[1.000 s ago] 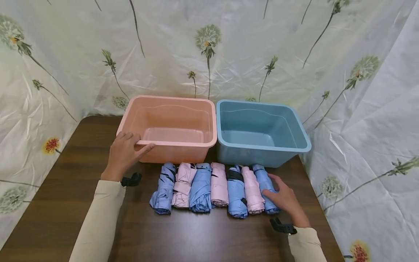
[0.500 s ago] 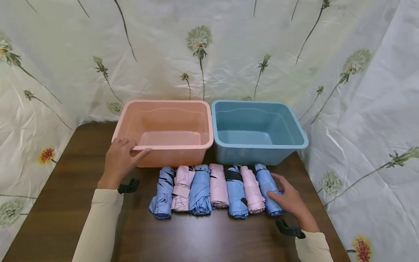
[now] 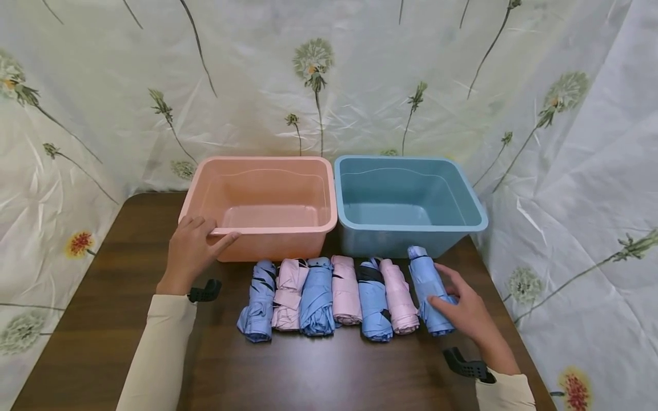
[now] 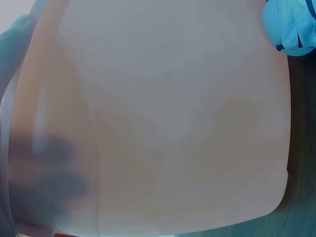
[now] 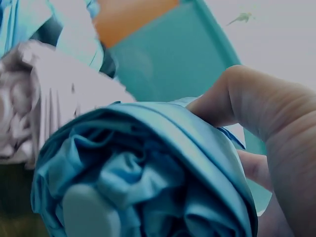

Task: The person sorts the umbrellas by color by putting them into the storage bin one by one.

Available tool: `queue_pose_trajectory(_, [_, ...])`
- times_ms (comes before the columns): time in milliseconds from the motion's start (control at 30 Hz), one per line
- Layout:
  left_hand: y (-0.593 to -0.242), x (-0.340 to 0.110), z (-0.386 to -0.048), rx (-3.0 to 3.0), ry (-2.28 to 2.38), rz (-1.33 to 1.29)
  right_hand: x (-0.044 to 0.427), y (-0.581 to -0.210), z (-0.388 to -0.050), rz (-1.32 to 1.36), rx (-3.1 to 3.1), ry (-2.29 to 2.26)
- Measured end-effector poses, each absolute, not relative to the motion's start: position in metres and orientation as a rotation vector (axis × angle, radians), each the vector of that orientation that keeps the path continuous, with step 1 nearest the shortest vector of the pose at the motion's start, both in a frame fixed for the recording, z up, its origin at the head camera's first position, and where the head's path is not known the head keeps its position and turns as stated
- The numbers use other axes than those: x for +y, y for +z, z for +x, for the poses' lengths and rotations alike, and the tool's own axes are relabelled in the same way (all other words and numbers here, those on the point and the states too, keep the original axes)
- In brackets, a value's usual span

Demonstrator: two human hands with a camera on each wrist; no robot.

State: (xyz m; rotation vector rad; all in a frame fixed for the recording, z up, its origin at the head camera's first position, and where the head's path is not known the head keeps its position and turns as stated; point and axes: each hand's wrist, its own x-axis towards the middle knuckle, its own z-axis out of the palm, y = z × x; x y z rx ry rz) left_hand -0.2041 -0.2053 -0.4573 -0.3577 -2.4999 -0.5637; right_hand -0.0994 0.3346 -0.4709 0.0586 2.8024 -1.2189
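Observation:
My left hand (image 3: 190,251) grips the near-left rim of a pink plastic tub (image 3: 272,246). In the left wrist view the tub's wall (image 4: 173,123) fills the picture, and fingers show through it as dark shadows. My right hand (image 3: 469,311) holds a rolled blue folding umbrella (image 3: 428,282) at the right end of a row, thumb on its near side. Its gathered fabric end (image 5: 143,158) is close up in the right wrist view. That umbrella stands slightly apart from the pink umbrella (image 3: 398,297) on its left.
Several more rolled umbrellas, blue (image 3: 317,297) and pink (image 3: 346,291) by turns, lie side by side on the dark wooden table (image 3: 288,382). A blue tub (image 3: 390,242) stands beside the pink one, behind the row. Floral cloth (image 3: 247,85) hangs around the back and sides.
My right hand has shifted the rightmost blue umbrella a little right and away from the pink one beside it. The left hand stays on the pink tub's rim. The head view has tilted slightly.

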Motion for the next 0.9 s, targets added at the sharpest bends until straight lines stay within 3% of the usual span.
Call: queue_pose_trajectory(900, [-0.458,-0.205,-0.204,-2.494,-0.55,-0.338,0.309,-0.424,-0.092,-0.213,2.768,-1.455])
